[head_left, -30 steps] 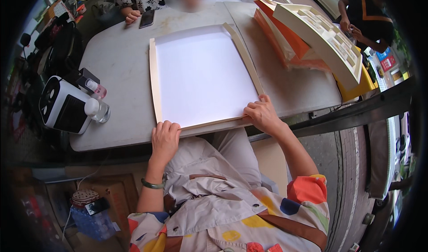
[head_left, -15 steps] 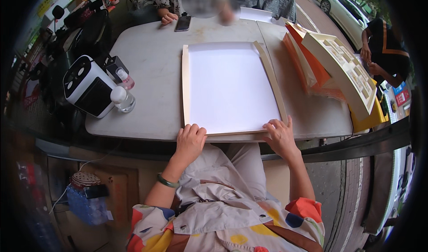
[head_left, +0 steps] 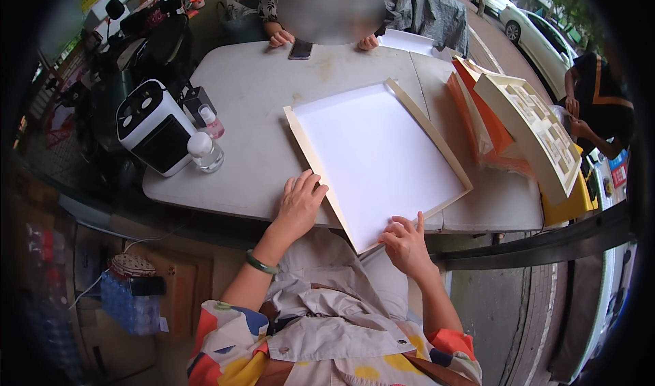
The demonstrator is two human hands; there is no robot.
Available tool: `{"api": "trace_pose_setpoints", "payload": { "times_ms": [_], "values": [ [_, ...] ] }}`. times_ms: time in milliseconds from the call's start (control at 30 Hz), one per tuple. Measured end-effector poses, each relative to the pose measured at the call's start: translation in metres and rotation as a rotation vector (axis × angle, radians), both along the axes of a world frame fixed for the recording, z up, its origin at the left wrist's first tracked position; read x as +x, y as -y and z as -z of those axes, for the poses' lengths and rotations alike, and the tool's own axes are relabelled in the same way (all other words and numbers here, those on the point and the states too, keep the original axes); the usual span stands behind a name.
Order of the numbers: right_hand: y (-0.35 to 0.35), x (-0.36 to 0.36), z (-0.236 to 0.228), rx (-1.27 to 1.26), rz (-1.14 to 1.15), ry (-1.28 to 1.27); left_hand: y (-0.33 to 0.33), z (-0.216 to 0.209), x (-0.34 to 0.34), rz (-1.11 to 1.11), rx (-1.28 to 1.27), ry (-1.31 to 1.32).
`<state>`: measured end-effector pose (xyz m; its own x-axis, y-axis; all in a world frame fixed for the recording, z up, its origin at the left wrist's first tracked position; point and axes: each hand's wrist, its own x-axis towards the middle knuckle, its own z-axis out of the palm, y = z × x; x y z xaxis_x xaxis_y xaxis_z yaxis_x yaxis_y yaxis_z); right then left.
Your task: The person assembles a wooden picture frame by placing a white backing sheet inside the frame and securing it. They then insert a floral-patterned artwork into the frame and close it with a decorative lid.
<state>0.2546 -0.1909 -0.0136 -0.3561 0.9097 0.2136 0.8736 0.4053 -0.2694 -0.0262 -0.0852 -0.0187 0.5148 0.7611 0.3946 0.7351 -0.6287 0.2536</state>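
A shallow cardboard tray (head_left: 375, 147) with a white inside and raised cream-coloured walls lies turned at an angle on the table, its nearest corner jutting past the front edge above my lap. My left hand (head_left: 300, 196) lies along the outside of its left wall, fingers bent over the top. At the near wall, my right hand (head_left: 406, 244) has its thumb and fingers closed on the rim by the nearest corner, index finger raised. Inside, the tray shows only a plain white surface.
The pale folding table (head_left: 232, 106) carries a black-and-white device (head_left: 158, 128), a clear bottle (head_left: 205, 152), a pink-tinted bottle (head_left: 212, 122) and a phone (head_left: 300, 49). Orange folders (head_left: 481, 116) and a compartmented cream panel (head_left: 535, 130) stand right. A person's hands (head_left: 281, 38) rest across the table.
The tray has turned counterclockwise, its near right corner swinging away. My left hand has shifted from the near left corner onto the left wall. The other person's raised hand has come down.
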Motion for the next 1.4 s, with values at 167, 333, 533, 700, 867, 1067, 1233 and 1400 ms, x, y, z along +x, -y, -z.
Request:
{"api": "trace_pose_setpoints", "payload": {
  "times_ms": [167, 333, 533, 700, 867, 1067, 1233, 1400],
  "values": [
    [-0.005, 0.037, -0.006, 0.064, 0.089, 0.143, -0.014, 0.005, 0.004, 0.009, 0.036, -0.045],
    [-0.012, 0.038, -0.023, 0.157, 0.23, 0.11, 0.003, 0.017, 0.04, 0.06, 0.102, -0.015],
    [0.001, -0.014, -0.009, -0.007, 0.088, 0.022, 0.024, -0.006, 0.065, 0.28, -0.031, 0.245],
    [-0.003, -0.007, 0.01, 0.062, 0.116, -0.051, -0.022, 0.0, 0.006, 0.013, 0.07, -0.001],
    [-0.015, 0.001, 0.012, 0.125, 0.101, 0.005, -0.022, 0.005, -0.021, 0.008, -0.003, -0.172],
    [-0.027, 0.016, 0.017, 0.12, 0.159, 0.023, 0.011, 0.001, -0.018, 0.034, 0.026, -0.156],
    [-0.035, 0.002, 0.007, 0.121, 0.055, 0.008, 0.037, -0.019, 0.004, 0.09, -0.059, -0.099],
    [-0.044, -0.026, 0.007, 0.111, -0.132, -0.046, 0.041, -0.012, 0.026, 0.184, -0.39, 0.028]
  ]
}}
